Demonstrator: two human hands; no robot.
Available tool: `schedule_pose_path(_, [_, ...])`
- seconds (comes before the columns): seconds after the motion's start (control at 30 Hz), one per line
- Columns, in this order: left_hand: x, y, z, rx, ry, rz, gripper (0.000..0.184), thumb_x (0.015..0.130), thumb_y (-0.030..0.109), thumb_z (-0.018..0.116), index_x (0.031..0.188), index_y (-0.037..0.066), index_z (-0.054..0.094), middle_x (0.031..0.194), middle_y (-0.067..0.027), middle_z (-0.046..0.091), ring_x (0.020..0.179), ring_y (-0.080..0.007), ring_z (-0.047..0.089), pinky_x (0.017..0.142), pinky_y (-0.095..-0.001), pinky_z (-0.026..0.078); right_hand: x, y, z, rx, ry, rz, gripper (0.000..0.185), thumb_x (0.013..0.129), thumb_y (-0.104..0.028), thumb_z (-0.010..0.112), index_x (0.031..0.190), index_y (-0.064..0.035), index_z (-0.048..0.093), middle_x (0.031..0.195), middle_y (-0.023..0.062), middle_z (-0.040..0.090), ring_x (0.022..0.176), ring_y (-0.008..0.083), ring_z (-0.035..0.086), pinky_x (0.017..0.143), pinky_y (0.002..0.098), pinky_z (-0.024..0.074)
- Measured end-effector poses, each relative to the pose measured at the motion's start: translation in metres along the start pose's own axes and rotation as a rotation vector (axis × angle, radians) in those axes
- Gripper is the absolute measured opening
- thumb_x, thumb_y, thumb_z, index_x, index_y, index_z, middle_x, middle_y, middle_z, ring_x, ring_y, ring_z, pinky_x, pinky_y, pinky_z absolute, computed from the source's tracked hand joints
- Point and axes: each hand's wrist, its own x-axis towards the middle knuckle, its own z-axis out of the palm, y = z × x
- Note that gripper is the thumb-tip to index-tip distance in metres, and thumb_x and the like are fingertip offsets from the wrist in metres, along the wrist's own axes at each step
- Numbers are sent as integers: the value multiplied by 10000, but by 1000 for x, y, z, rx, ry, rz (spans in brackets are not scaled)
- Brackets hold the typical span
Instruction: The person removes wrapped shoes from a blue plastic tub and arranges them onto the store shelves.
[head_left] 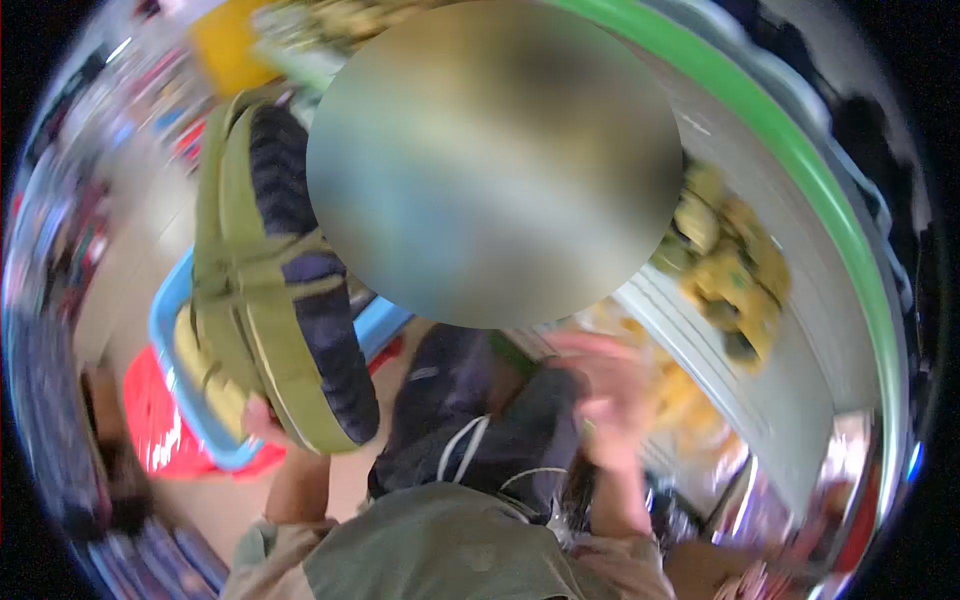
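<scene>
a green backpack (235, 290) with a dark padded back panel stands lengthwise on the left side of the view, its bottom end toward the person. the person's left hand (264, 422) is at the lower outer edge of the backpack, so the bag lies just beyond the hand and reaches away from it. part of the hand is hidden, and i cannot tell how far its fingers close. behind the backpack is a light blue basket (168, 318) with something yellow (222, 402) in it, and shiny red plastic (150, 415) shows beside it. the right hand (608, 415) is well apart from the backpack, near orange-yellow packets (688, 405); it is blurred, and i cannot tell whether it is open or closed. between the hands are dark shorts (440, 410) with a white drawstring (464, 448). further right, yellow-green packets (740, 285) sit on a pale shelf (800, 400) with a green rim (835, 205). a large blurred oval covers the upper middle.
</scene>
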Motion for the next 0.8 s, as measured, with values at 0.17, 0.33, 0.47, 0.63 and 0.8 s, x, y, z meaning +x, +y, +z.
schedule_pose_path(0.17, [-12,-94,58,-563,-337,-533,718,940,458,512,1515,76,314,1486,-154,416,1315,-287,473,1069,-470,426,-26,10,57,301,-249,-52,1275,746,-561,815,1561,35,35,1619,190,176,1484,280,235,1199,416,170])
schedule_pose_path(0.33, [-15,-139,147,-95,-557,-278,914,863,494,672,1535,60,229,1526,-209,304,1382,-345,361,1129,-501,329,-45,-1,4,120,321,-52,865,844,-318,761,1491,64,331,1528,188,380,1418,275,361,1178,400,248])
schedule_pose_path(0.47, [9,-133,195,301,-821,53,962,825,558,720,1519,55,283,1554,-268,216,1440,-416,266,1156,-536,262,-78,7,-57,65,780,-97,720,820,-209,673,1446,53,431,1492,181,451,1415,279,382,1183,384,248])
schedule_pose_path(0.63, [13,-128,148,504,-946,112,806,836,522,729,1434,62,446,1532,-269,247,1396,-463,329,1121,-568,308,-85,-54,-138,-619,1152,-148,628,789,-97,608,1388,60,505,1326,166,586,1236,236,539,1080,348,386])
schedule_pose_path(0.8, [19,-113,86,707,-822,4,678,871,474,695,1352,33,511,1488,-263,323,1351,-448,405,1076,-546,376,-94,-37,-239,-766,1181,-107,562,835,-82,729,1344,61,537,1163,134,658,1021,180,615,913,311,490])
